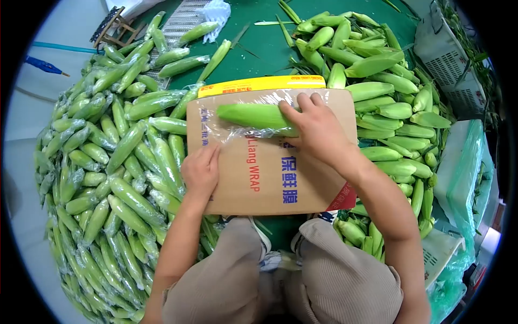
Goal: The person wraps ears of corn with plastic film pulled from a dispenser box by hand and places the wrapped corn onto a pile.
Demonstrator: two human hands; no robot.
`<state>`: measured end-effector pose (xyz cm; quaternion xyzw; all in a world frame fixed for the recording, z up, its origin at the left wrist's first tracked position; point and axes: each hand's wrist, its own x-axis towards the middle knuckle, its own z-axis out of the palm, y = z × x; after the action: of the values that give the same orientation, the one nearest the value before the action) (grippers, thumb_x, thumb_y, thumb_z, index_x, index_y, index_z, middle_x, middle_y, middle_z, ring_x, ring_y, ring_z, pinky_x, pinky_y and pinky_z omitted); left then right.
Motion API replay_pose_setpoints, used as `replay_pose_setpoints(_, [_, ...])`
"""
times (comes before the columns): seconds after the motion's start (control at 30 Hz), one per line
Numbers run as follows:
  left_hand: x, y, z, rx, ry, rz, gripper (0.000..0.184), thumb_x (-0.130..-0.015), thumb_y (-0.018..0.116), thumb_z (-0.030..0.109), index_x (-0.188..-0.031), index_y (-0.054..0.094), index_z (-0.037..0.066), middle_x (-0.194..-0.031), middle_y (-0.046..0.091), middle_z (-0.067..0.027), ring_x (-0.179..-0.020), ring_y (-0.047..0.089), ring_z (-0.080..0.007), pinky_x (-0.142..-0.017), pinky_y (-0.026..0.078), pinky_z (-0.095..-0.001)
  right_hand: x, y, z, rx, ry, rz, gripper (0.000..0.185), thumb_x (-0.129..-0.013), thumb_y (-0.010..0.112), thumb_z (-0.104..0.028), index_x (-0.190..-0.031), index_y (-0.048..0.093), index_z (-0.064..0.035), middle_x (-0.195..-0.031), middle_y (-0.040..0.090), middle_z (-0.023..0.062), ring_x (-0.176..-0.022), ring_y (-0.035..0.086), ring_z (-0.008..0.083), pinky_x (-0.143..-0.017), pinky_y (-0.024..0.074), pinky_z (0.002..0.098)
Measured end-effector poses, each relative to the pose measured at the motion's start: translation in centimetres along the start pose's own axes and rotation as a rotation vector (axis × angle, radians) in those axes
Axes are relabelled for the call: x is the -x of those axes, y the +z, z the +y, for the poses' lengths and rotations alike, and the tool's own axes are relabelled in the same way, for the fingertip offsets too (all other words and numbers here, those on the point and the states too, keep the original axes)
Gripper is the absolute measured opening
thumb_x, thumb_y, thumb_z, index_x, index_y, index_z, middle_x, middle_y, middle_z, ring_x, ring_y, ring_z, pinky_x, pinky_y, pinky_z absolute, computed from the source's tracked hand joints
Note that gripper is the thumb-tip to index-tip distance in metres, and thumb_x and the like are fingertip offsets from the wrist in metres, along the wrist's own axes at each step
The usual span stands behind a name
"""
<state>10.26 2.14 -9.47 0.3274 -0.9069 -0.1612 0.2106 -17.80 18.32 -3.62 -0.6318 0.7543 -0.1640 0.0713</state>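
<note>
A green corn cob in its husk (251,117) lies crosswise on clear plastic film on top of a cardboard box (243,189) with red and blue lettering. My right hand (315,127) is on the cob's right end, its fingers curled over it. At the box's left edge, my left hand (200,170) rests with its fingers close together near the lower edge of the film; whether it pinches the film is too small to tell. Behind the cardboard shows a yellow box (264,83).
Film-wrapped cobs (127,205) are heaped on the left. Unwrapped cobs (396,110) are piled on the right. Beyond them stand a white crate (445,59) and a crate with green plastic (458,167). My knees are below the box.
</note>
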Motion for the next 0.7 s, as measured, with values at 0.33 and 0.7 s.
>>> replay_pose_setpoints(0.33, [1.6, -1.4, 6.7, 0.123, 0.333, -0.367, 0.040, -0.102, 0.062, 0.029, -0.134, 0.064, 0.004, -0.137, 0.067, -0.0179, -0.122, 0.065, -0.0387, -0.108, 0.049, -0.0537, 4.9, -0.1, -4.8, -0.355, -0.095, -0.267, 0.077, -0.077, 0.085, -0.051, -0.135, 0.058, -0.0076, -0.121, 0.056, 0.0206, -0.115, 0.056, 0.0415, -0.098, 0.0487, 0.0505])
replay_pose_setpoints(0.7, [-11.9, -0.8, 7.8, -0.013, 0.319, -0.261, 0.067, -0.087, 0.075, 0.021, -0.150, 0.054, 0.012, -0.145, 0.065, -0.0060, -0.144, 0.051, -0.0262, -0.124, 0.030, -0.0558, -5.4, 2.0, 1.7, -0.028, 0.008, 0.014, 0.088, -0.070, 0.090, -0.039, -0.141, 0.054, -0.0003, -0.140, 0.058, 0.0197, -0.128, 0.058, 0.0374, -0.103, 0.0514, 0.0443])
